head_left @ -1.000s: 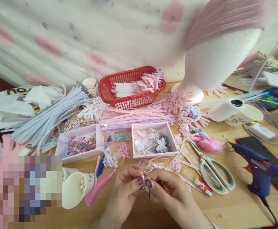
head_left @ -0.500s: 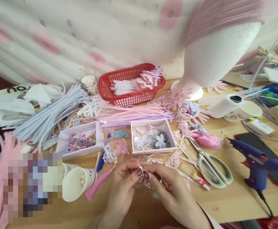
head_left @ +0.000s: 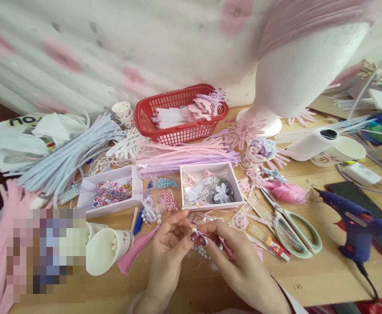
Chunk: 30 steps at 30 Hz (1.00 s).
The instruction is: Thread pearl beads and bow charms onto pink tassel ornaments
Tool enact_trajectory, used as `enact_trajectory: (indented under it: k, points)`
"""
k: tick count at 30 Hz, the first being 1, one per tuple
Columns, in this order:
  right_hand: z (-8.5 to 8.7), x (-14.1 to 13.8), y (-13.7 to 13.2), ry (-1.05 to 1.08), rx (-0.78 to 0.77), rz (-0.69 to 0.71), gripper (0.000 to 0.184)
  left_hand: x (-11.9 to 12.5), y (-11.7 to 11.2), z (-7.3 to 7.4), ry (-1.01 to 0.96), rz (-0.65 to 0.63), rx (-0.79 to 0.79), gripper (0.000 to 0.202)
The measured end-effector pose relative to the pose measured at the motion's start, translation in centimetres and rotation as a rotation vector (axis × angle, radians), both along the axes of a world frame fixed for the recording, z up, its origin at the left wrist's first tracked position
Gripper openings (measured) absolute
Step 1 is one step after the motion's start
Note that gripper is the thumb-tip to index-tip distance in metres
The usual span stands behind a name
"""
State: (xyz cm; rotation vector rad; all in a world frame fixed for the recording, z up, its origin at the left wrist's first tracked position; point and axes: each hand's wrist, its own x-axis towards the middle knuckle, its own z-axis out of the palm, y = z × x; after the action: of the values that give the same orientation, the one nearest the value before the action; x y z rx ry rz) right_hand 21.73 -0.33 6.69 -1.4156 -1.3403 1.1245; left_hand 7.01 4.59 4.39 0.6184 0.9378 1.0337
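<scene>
Close to the table's front edge, my left hand (head_left: 170, 247) and my right hand (head_left: 232, 249) meet fingertip to fingertip. Pinched between them is a small white pearl bead (head_left: 194, 229); whether a thread runs through it is too fine to tell. Thumb and index finger are closed on both hands, while the left hand's other fingers are loosely curled. Just below the thumbs shows a cluster of pearl beads (head_left: 201, 251), partly covered by my hands. A pink tassel (head_left: 137, 252) lies left of my left hand, near a tilted paper cup (head_left: 107, 257) with a few pearls inside.
Behind my hands stand a white box of gems (head_left: 108, 209) and a white box of bead packets (head_left: 210, 207). Farther back are a red basket (head_left: 180, 136) and a white mannequin head (head_left: 295, 74). Scissors (head_left: 295, 231) and a blue glue gun (head_left: 351, 226) lie right.
My left fingers have lifted and loosened slightly. The pearl bead now shows more plainly above the thumbnails. The camera view has shifted a little.
</scene>
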Motion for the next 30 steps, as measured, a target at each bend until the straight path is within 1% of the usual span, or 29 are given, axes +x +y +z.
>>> enact_trajectory:
  k: [8, 11, 15, 18, 20, 23, 26, 28, 30]
  points:
    - [-0.1, 0.1, 0.0, -0.036, 0.058, -0.053, 0.017, -0.1, -0.3, -0.6, 0.026, -0.049, 0.068, 0.032]
    - [-0.1, 0.2, 0.0, -0.037, 0.064, -0.046, 0.017, -0.2, -0.4, -0.6, 0.060, -0.062, 0.101, 0.031]
    - [-0.1, 0.2, 0.1, -0.025, 0.062, -0.014, 0.016, -0.3, -0.6, -0.7, 0.119, -0.024, 0.121, 0.031]
    - [-0.1, 0.2, 0.1, -0.008, 0.064, -0.027, 0.015, -0.3, -0.6, -0.8, 0.154, -0.024, 0.131, 0.031]
    - [-0.1, 0.2, 0.2, -0.009, 0.074, -0.035, 0.016, -0.3, -0.5, -0.8, 0.207, -0.053, 0.152, 0.029]
    - [-0.2, 0.1, 0.2, -0.022, 0.079, -0.037, 0.019, -0.5, -0.4, -0.8, 0.372, -0.109, 0.240, 0.017]
    - [-0.6, -0.2, 0.0, -0.056, 0.042, -0.055, 0.018, -1.0, -0.6, -1.2, 0.509, -0.092, 0.303, 0.016]
    - [-0.9, -0.6, -0.3, -0.075, 0.033, -0.067, 0.017, -1.4, -0.9, -1.7, 0.531, -0.072, 0.260, 0.020]
    - [-1.2, -1.0, -0.8, -0.107, 0.042, -0.075, 0.016, -1.9, -1.4, -2.2, 0.514, -0.051, 0.147, 0.026]
